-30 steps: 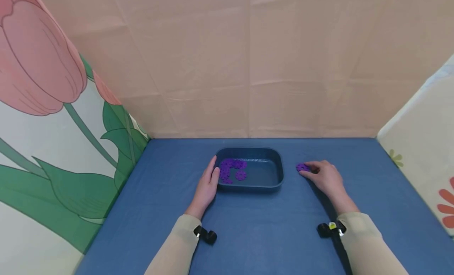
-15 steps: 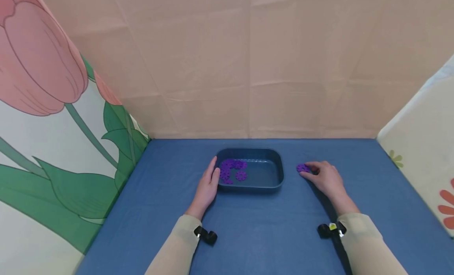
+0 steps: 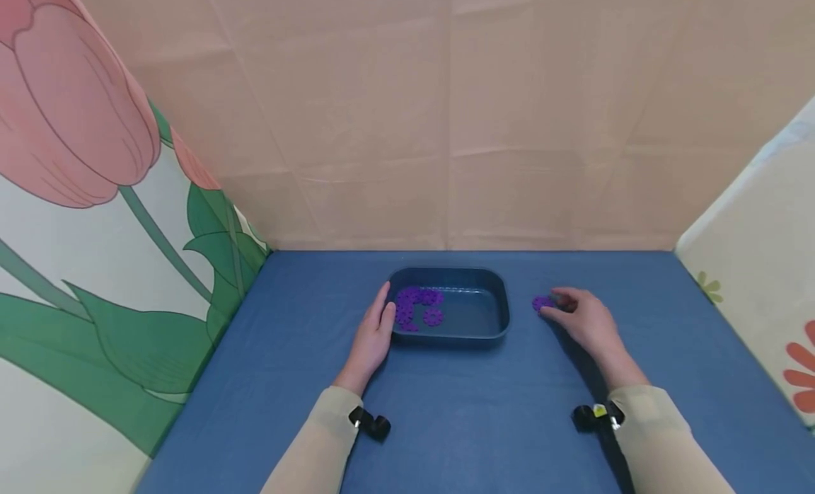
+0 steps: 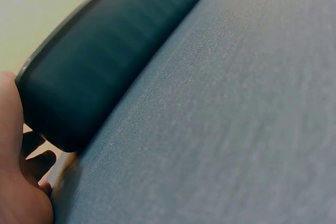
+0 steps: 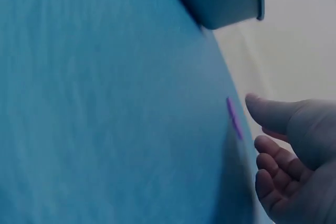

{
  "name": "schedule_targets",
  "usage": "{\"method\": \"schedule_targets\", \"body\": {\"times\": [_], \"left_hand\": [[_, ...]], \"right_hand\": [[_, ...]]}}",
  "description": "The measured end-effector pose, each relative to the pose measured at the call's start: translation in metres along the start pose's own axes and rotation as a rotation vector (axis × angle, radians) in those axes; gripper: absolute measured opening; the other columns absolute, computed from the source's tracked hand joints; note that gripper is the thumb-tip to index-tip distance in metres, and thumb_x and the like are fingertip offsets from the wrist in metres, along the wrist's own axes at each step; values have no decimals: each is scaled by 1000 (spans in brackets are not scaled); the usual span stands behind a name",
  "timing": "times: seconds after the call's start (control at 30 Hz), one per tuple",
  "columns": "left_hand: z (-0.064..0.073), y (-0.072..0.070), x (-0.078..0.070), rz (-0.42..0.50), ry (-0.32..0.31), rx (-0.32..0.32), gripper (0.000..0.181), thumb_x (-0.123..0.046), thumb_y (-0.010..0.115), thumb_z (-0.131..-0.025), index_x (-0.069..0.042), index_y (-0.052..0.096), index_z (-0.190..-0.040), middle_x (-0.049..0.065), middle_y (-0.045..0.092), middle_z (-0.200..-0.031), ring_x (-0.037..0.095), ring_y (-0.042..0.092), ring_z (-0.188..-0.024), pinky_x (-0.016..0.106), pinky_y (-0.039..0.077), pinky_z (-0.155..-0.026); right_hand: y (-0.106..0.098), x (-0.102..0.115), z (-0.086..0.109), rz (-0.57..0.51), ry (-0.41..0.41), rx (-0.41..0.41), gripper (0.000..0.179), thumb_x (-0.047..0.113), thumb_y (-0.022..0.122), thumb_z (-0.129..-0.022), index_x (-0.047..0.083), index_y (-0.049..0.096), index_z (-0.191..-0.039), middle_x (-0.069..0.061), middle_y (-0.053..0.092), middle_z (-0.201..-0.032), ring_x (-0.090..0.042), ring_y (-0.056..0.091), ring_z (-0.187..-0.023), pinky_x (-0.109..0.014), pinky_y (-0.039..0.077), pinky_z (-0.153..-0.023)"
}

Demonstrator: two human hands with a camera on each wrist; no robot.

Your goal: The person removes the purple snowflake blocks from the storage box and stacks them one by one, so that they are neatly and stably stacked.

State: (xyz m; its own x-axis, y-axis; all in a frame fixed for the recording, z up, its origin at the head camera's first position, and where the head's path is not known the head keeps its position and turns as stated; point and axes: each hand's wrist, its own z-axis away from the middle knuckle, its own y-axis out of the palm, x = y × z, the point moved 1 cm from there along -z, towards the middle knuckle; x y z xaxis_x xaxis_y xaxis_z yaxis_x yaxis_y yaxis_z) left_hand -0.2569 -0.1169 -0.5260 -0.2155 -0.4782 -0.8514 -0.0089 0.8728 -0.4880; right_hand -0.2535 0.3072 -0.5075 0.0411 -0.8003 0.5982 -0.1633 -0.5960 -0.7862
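Note:
A dark blue rectangular tray (image 3: 474,336) stands on the blue table, with several purple notched discs (image 3: 433,316) in its left part. My left hand (image 3: 369,338) lies along the tray's left end, fingers fairly straight and thumb by the near corner; the left wrist view shows it against the tray's outer wall (image 4: 100,61). To the right of the tray, one purple notched disc (image 3: 541,304) lies on the table. My right hand (image 3: 587,324) is right beside it, thumb and forefinger parted. In the right wrist view a small gap separates the thumb from the disc (image 5: 234,118).
The blue cloth-covered table (image 3: 471,423) runs back to a beige hanging cloth (image 3: 446,126). Tulip-patterned cloth (image 3: 83,105) closes the left side, flower-patterned cloth (image 3: 764,282) the right. A black wrist camera (image 3: 372,424) sits at each sleeve.
My right thumb and forefinger have drawn back slightly from the single disc, leaving more of it in sight. The left hand and the tray stay in place.

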Motion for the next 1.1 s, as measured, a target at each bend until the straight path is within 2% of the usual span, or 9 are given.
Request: {"method": "schedule_targets", "body": {"times": [0.23,0.43,0.8,0.93,1.1], "left_hand": [[0,0,1,10,-8,0,54,-54,32,-103,-39,22,-154,-18,26,-155,13,25,-143,47,24,-115],[-1,0,1,15,-13,-2,53,-54,32,-103,-42,22,-154,-18,26,-155,14,25,-143,47,23,-115],[-1,0,2,8,-6,-3,56,-58,31,-102,-40,23,-154,-16,27,-155,15,26,-143,48,24,-114],[-1,0,2,5,1,-1,56,-58,30,-102,-40,23,-154,-16,26,-155,15,25,-143,47,24,-114],[-2,-1,3,9,-6,5,54,-57,31,-102,-44,21,-153,-18,26,-155,13,24,-143,46,24,-115]], "right_hand": [[-9,40,-1,-36,-44,-88,56,41,72,-88,9,61,-131,-13,62,-108,-29,58,-96,-48,48,-73],[-8,82,0,-88,-120,-115,51,38,73,-88,14,62,-132,-10,61,-105,-23,59,-89,-41,49,-71],[15,139,0,-180,-240,14,52,42,75,-85,23,61,-131,1,59,-106,-14,56,-88,-37,50,-75],[28,153,-4,-197,-290,61,49,38,76,-84,24,62,-130,3,59,-105,-12,57,-89,-36,50,-78],[45,164,-8,-213,-306,133,45,37,76,-84,31,63,-127,10,58,-102,-10,56,-91,-35,50,-80]]}}
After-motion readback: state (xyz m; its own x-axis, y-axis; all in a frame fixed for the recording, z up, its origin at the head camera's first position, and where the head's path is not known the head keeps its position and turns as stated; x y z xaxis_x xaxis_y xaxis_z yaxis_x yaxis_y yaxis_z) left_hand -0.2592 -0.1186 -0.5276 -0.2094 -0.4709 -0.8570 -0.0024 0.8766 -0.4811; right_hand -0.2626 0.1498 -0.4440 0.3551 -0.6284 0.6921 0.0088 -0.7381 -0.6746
